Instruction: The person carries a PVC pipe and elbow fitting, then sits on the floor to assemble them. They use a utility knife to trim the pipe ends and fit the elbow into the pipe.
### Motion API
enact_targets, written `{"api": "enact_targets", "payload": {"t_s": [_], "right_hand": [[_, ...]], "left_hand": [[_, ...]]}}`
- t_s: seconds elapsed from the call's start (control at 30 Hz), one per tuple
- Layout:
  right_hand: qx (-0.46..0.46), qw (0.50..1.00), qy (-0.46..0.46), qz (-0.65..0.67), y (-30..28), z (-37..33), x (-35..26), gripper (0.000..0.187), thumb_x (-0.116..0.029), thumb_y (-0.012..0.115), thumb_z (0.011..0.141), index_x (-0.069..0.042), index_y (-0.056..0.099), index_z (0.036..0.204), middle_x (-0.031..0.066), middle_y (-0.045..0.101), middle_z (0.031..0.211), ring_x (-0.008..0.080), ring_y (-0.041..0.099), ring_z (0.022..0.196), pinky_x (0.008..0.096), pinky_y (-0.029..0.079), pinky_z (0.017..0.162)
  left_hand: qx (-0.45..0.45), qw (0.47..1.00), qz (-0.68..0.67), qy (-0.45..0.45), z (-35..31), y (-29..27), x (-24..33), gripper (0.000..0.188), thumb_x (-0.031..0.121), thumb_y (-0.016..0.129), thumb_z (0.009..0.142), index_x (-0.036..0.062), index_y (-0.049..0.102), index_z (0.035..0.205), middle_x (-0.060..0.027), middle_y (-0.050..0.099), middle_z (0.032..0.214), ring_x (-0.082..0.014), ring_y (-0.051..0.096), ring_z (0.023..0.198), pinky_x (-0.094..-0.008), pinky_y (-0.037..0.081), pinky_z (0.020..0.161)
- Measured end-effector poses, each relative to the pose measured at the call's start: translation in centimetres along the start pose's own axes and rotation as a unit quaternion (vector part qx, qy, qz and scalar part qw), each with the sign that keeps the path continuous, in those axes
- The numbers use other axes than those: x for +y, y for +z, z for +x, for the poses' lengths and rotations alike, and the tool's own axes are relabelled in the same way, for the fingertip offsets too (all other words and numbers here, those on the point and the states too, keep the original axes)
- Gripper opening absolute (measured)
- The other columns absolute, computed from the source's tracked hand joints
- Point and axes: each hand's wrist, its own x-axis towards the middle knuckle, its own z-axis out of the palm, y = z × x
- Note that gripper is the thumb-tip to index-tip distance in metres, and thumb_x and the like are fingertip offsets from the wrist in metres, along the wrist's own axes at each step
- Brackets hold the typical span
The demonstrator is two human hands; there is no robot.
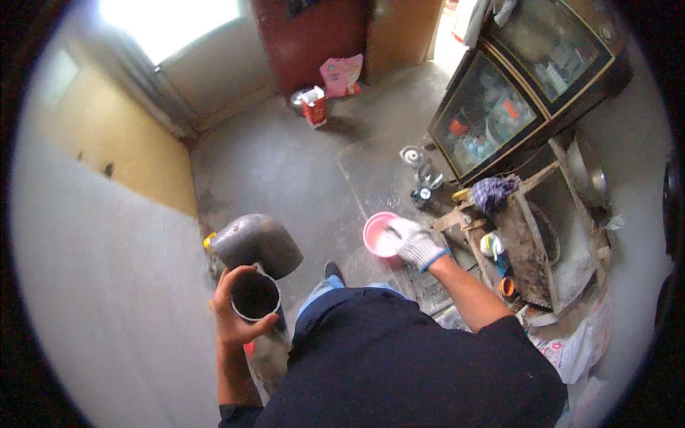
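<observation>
My bare left hand (235,303) is closed round the rim of a dark round tube (279,305), its open end facing up. Just beyond it, very close to the tube, is a grey rounded piece (260,242) shaped like a pipe elbow; whether the two are joined I cannot tell. My right hand (414,245), in a white knitted glove with a blue cuff, reaches into the mouth of a pink bucket (368,230). White stuff (383,246) shows inside. The gloved fingers are bent inward, and what they hold, if anything, is hidden.
At right stands a worn wooden frame (531,235) with a checked cloth (492,194) on it. Behind it is a glass-fronted cabinet (489,118). Small metal parts (421,167) lie on the floor. Farther off are a red box (314,112) and a pink bag (342,75). A wall (107,285) runs along my left.
</observation>
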Motion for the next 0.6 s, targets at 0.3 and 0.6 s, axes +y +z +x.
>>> {"api": "enact_targets", "payload": {"t_s": [0.3, 0.6], "right_hand": [[-0.023, 0.887, 0.461, 0.024, -3.4, 1.9, 17.7, 0.04, -0.039, 0.065, 0.099, -0.001, 0.074, 0.106, 0.0246, 0.075, 0.1, 0.0414, 0.073, 0.098, 0.0504, 0.056, 0.087], [-0.061, 0.924, 0.376, 0.027, -8.6, 34.1, 27.8, 0.045, -0.044, 0.065, 0.1, -0.005, 0.074, 0.119, 0.0228, 0.075, 0.117, 0.041, 0.071, 0.112, 0.0495, 0.055, 0.095]], "left_hand": [[-0.106, 0.986, 0.054, 0.119, 34.5, 5.7, -6.3, 0.081, 0.034, 0.094, 0.058, 0.0016, 0.065, 0.127, -0.0157, 0.067, 0.114, -0.0296, 0.07, 0.106, -0.0404, 0.057, 0.096], [-0.17, 0.969, -0.086, 0.155, 66.1, 16.8, -8.2, 0.086, 0.037, 0.095, 0.056, -0.0031, 0.064, 0.125, -0.016, 0.068, 0.114, -0.0279, 0.069, 0.106, -0.0403, 0.055, 0.096]]}}
